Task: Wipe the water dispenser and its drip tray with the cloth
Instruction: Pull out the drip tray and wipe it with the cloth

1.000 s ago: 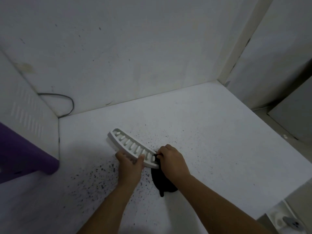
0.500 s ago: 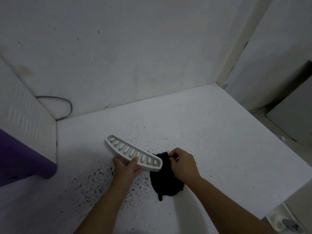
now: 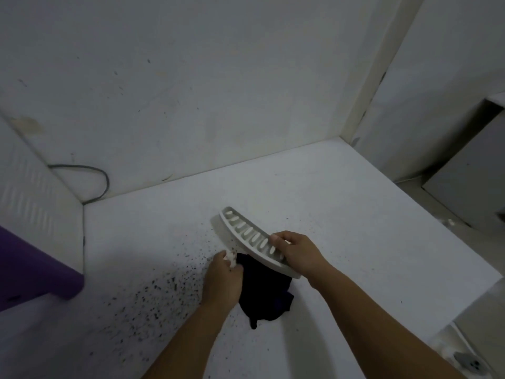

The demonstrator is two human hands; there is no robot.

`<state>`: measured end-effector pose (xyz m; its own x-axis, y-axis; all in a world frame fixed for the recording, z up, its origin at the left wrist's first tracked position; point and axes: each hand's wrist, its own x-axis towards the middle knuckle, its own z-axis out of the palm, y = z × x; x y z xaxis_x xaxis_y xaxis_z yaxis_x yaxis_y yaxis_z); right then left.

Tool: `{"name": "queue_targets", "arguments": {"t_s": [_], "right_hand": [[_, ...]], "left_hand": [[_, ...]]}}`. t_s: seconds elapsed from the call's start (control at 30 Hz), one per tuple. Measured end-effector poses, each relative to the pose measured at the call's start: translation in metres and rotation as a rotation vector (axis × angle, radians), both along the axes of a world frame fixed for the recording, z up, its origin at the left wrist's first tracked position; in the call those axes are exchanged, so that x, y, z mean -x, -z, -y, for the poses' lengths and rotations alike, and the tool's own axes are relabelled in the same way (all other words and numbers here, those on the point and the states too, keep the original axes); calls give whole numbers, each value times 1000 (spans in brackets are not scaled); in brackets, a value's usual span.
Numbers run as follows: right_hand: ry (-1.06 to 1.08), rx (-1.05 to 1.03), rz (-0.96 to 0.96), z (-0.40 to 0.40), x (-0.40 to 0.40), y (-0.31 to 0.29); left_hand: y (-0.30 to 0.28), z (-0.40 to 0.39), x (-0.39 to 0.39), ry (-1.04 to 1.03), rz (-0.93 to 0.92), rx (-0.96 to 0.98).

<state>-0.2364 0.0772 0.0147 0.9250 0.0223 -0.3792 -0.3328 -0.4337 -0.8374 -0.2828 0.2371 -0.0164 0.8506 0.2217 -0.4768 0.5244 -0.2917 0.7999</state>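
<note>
The drip tray is a curved white plastic grate with slots, tilted above the white counter. My right hand grips its near end, fingers over the slotted top. A dark cloth lies bunched on the counter under the tray's near end. My left hand pinches the cloth's upper left edge, with a small white bit showing at the fingertips. At the left edge stands the water dispenser, white with a vented side and a purple front.
Black specks are scattered over the counter left of my hands. A grey cable loops at the back wall behind the dispenser. A grey cabinet stands lower right, beyond the counter edge. A small device lies at bottom right.
The tray has passed from my left hand to my right hand and swung to the right. My left hand has let go of it and taken the cloth's edge.
</note>
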Motion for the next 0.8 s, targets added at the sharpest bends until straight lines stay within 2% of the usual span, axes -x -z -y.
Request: {"name": "queue_targets", "arguments": {"t_s": [0.03,0.1,0.37,0.43,0.47,0.53,0.63,0.67,0.8], "right_hand": [[11,5,-9,3,1,0],[35,-1,-22,8,4,2],[48,-11,-20,7,10,0],[46,-9,-19,6,10,0],[45,-7,-19,6,10,0],[42,-7,-19,7,11,0],[42,-27,-32,9,12,-1],[38,-33,-40,9,13,-2],[2,-23,-61,9,13,-1]], "left_hand": [[7,0,5,72,-49,-106],[18,3,12,172,-118,-182],[24,5,17,298,-96,-477],[25,9,18,321,-78,-493],[26,10,18,305,-71,-439],[23,9,14,154,-69,-190],[10,-11,4,-287,-84,309],[6,-21,2,-397,-54,397],[-9,-63,-2,-629,160,407]]}}
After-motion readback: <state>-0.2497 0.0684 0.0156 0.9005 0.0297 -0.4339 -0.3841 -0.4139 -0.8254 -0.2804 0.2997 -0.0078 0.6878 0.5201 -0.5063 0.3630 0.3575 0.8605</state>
